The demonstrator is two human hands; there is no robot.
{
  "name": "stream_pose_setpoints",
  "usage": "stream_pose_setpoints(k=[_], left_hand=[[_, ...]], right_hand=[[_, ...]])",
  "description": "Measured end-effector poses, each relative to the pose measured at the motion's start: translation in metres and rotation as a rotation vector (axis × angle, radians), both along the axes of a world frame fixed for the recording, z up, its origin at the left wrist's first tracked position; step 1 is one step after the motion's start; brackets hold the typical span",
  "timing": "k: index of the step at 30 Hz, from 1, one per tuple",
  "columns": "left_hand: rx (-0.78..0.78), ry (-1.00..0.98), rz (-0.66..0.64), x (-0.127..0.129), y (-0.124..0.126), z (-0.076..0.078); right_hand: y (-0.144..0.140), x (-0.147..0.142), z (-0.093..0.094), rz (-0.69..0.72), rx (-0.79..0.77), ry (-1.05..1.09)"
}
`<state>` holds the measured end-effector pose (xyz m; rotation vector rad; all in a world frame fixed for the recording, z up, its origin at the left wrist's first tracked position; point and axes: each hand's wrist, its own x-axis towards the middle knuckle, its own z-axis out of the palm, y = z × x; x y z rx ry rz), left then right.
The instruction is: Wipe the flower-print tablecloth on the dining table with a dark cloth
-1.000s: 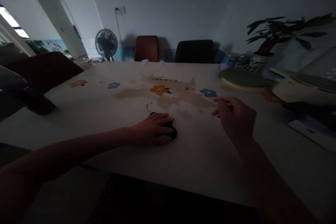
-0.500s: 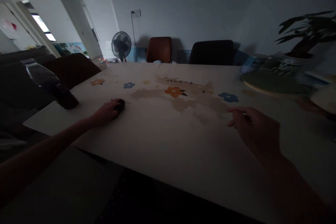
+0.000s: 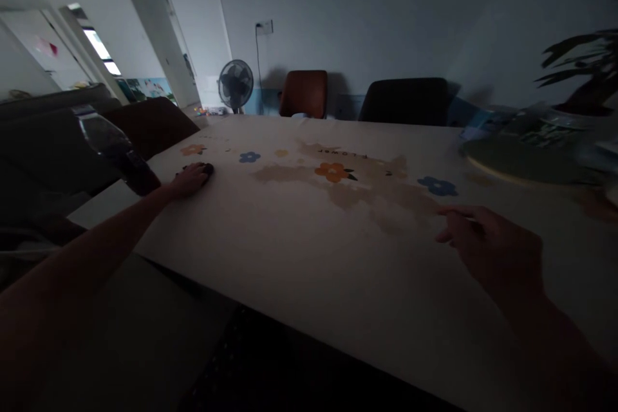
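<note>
My left hand (image 3: 190,180) rests on the left part of the table, its fingers closed around a small dark rounded object (image 3: 208,170); dim light hides what kind it is. Just behind that wrist stands a clear plastic bottle (image 3: 118,151) with dark liquid, appearing tilted in this view. On the right, my right hand (image 3: 492,241) is by the edge of a brownish wet-looking patch (image 3: 367,196) on the tablecloth. Its fingers are bent together in a pinch, and anything between them is too dark to make out. The pale tablecloth (image 3: 290,251) has printed orange and blue flowers.
A round green board (image 3: 512,164) bears a potted plant (image 3: 574,112) at the right. Beyond the table are a brown chair (image 3: 303,93), a dark chair (image 3: 405,100) and a standing fan (image 3: 235,84). Another chair (image 3: 147,125) is at the left end.
My left hand has slid left and away across the cloth with the dark object, closer to the bottle. My right hand keeps its pose near the patch. The whole view has shifted slightly.
</note>
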<state>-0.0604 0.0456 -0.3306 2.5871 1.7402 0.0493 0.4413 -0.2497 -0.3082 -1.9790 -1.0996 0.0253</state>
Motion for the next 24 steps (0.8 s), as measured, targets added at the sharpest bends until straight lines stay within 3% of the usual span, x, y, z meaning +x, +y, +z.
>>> stream_pose_setpoints(k=[3,6,7,10,14,16,19,22,24], left_hand=[[-0.016,0.04,-0.126,0.007,-0.045,-0.005],[-0.008,0.041,-0.35,0.029,-0.109,-0.016],[0.007,0.016,-0.441,0.041,-0.132,-0.02],[0.063,-0.087,-0.552,0.088,-0.199,-0.024],[0.065,-0.156,-0.849,0.162,-0.265,-0.011],[0.085,-0.19,-0.955,0.193,-0.283,-0.004],[0.116,-0.229,-1.004,0.221,-0.294,-0.003],[0.131,-0.23,-0.977,0.218,-0.288,-0.007],[0.128,-0.202,-0.914,0.199,-0.277,-0.01]], right_hand=[[0.001,-0.002,0.0,0.022,-0.022,-0.029],[0.004,-0.007,0.0,0.039,-0.034,-0.057],[0.005,-0.008,0.0,0.046,-0.041,-0.062],[0.007,-0.012,-0.001,0.064,-0.07,-0.074],[0.008,-0.009,-0.004,0.07,-0.094,-0.062],[0.008,-0.007,-0.006,0.05,-0.114,-0.044],[0.008,-0.003,-0.005,0.009,-0.16,-0.018],[0.009,-0.002,-0.004,0.006,-0.18,-0.015],[0.009,0.002,-0.007,0.032,-0.176,-0.027]])
